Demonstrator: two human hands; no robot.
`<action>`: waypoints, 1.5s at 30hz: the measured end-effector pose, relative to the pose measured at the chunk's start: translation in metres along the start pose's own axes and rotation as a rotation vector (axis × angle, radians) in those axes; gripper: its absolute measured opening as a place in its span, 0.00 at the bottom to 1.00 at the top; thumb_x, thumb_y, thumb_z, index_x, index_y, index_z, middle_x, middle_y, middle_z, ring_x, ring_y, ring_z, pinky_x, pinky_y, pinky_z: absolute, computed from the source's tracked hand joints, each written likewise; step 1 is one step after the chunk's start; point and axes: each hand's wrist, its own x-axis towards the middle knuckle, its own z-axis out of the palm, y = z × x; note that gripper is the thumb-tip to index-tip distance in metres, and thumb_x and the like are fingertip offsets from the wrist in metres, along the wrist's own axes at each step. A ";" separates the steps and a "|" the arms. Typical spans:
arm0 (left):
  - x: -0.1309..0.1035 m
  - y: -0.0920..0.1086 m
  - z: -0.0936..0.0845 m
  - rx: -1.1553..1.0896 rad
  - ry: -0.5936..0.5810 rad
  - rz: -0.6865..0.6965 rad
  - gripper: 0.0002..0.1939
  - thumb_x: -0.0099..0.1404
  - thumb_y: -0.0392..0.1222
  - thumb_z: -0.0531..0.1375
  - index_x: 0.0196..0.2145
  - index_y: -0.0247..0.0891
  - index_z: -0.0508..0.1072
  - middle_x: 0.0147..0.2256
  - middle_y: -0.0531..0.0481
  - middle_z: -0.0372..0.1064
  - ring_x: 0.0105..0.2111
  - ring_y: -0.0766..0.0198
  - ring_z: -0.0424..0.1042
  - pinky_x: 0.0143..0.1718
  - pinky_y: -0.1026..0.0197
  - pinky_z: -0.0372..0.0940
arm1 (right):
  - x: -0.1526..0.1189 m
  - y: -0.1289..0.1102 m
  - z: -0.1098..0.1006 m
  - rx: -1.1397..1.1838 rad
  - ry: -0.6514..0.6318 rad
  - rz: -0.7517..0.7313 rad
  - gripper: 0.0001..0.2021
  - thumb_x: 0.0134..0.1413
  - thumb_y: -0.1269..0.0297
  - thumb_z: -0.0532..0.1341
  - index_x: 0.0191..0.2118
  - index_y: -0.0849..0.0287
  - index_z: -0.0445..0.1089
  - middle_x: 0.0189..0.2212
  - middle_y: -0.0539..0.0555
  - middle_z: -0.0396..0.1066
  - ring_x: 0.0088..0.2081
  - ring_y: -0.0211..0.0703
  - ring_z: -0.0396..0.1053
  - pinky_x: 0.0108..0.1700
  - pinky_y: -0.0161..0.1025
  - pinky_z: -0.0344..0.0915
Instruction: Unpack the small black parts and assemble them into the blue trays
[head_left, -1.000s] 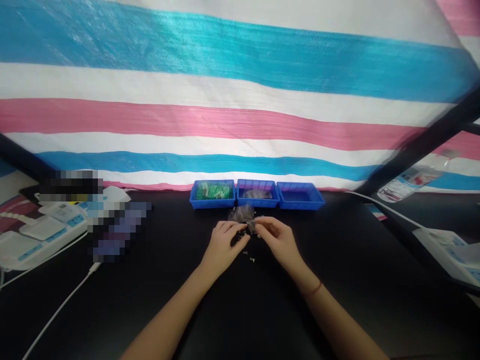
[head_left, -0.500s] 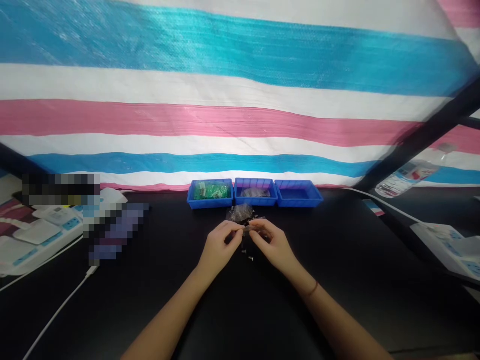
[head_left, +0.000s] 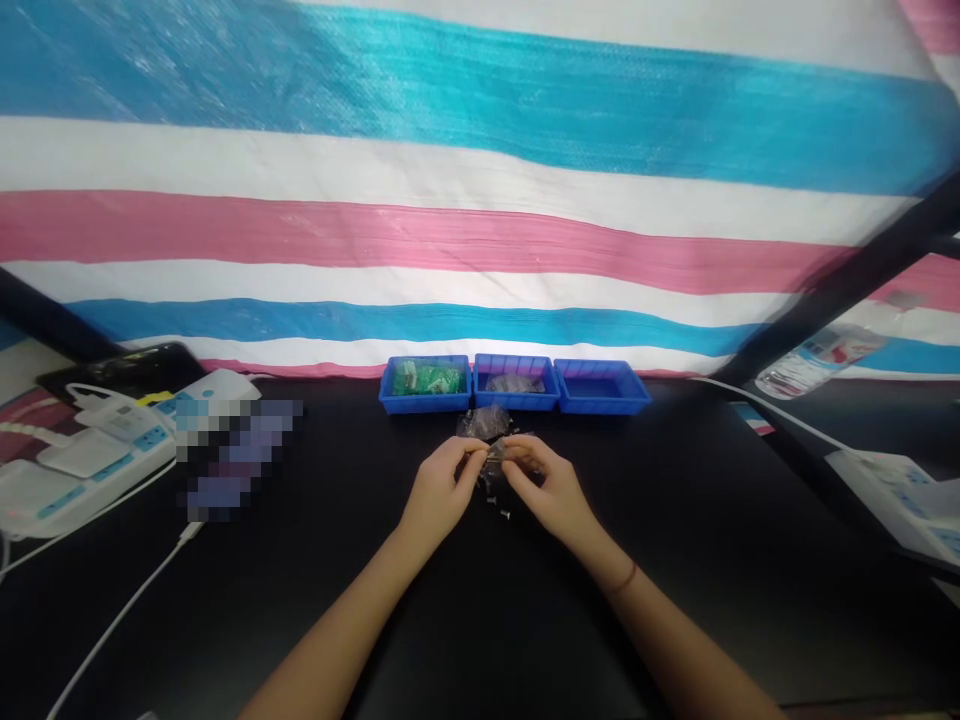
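Note:
My left hand [head_left: 444, 483] and my right hand [head_left: 550, 482] meet over the black table, fingertips pinched on a small clear plastic bag [head_left: 495, 455] between them. Just behind it lies another clear bag [head_left: 484, 423] with small dark parts around it. A few small metal screws [head_left: 504, 515] rest on the table below my fingers. Beyond stand three blue bins: the left bin [head_left: 426, 404] holds green circuit boards, the middle bin [head_left: 516, 402] holds clear bags, and nothing shows in the right bin [head_left: 604, 402].
Power strips with chargers [head_left: 97, 455] and a blurred phone-like object [head_left: 244, 460] lie at the left. On the right are another power strip [head_left: 885, 500], a white cable [head_left: 780, 405] and a plastic bottle [head_left: 817, 360]. A striped sheet [head_left: 480, 235] hangs behind.
The view has shifted slightly. Both hands stay at nearly the same place, with the fingers still pinched and the clear film between them showing a little more.

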 end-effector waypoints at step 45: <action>0.003 -0.002 0.005 -0.480 -0.074 -0.339 0.14 0.64 0.48 0.59 0.43 0.36 0.75 0.38 0.47 0.74 0.37 0.61 0.74 0.41 0.61 0.68 | -0.001 -0.001 0.001 0.333 0.066 0.112 0.10 0.56 0.59 0.64 0.41 0.57 0.74 0.35 0.54 0.75 0.31 0.41 0.73 0.35 0.41 0.74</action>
